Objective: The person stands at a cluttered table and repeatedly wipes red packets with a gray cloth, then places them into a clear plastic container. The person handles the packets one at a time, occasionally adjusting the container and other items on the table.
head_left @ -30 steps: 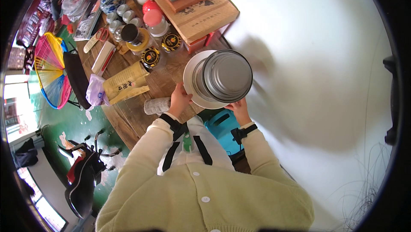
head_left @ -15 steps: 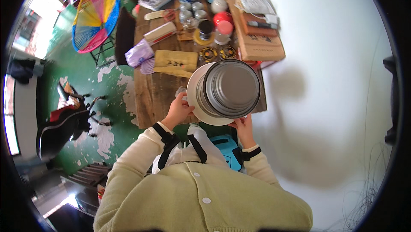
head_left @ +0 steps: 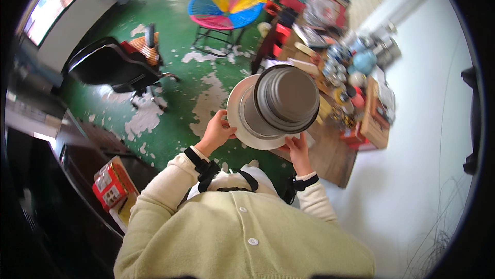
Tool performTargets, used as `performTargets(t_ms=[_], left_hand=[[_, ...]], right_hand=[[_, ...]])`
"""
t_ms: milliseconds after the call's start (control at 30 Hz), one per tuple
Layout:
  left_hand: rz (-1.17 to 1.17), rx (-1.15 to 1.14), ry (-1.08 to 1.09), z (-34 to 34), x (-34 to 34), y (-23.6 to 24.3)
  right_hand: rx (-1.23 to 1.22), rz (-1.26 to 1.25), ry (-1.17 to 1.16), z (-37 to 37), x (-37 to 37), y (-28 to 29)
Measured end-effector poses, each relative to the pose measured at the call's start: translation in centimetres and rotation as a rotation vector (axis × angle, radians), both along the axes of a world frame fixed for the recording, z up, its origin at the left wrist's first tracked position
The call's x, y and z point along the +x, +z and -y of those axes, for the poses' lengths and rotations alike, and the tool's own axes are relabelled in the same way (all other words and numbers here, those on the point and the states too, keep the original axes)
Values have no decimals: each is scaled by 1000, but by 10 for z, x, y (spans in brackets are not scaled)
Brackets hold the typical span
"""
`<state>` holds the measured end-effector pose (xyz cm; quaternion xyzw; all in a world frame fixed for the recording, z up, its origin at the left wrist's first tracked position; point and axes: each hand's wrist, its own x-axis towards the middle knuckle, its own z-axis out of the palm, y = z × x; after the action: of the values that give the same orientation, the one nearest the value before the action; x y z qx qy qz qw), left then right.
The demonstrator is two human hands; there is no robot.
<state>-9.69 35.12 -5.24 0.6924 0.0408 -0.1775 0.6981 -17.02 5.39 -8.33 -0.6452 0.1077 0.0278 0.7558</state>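
Observation:
Both of my hands carry a white round plate with a stack of grey round metal pans on it. My left hand closes on the plate's near left rim, thumb over the edge. At the near right rim, my right hand grips the same plate, its fingers partly hidden beneath. The stack looks tilted toward the right in this view; its topmost pan is the smallest, and a dark rim circles the stack below it. Floor and the wooden table lie below the plate.
The table at right carries jars, a blue round thing and a cardboard box. A multicoloured woven chair stands ahead, a black office chair to the left. A red package sits on dark furniture at lower left. White wall at right.
My view has turned left, away from the table, which has shifted to the right. Both chairs have moved rightward in view. The plate and pans stay in my hands.

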Motion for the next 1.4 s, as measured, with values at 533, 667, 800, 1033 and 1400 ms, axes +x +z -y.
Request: performTargets(t_ms=[533, 667, 800, 1033, 1400], left_hand=[[-75, 1, 859, -238, -65, -24], [-84, -63, 1038, -276, -78, -31], [-62, -139, 1231, -315, -90, -42], [-70, -198, 1389, -400, -111, -66], [-111, -368, 1614, -516, -147, -87]], right_hand=[[119, -91, 855, -285, 189, -21], [97, -68, 1022, -361, 218, -25], [86, -71, 1166, -437, 233, -37], [119, -130, 1317, -568, 240, -55], [19, -170, 1558, -759, 236, -77]])
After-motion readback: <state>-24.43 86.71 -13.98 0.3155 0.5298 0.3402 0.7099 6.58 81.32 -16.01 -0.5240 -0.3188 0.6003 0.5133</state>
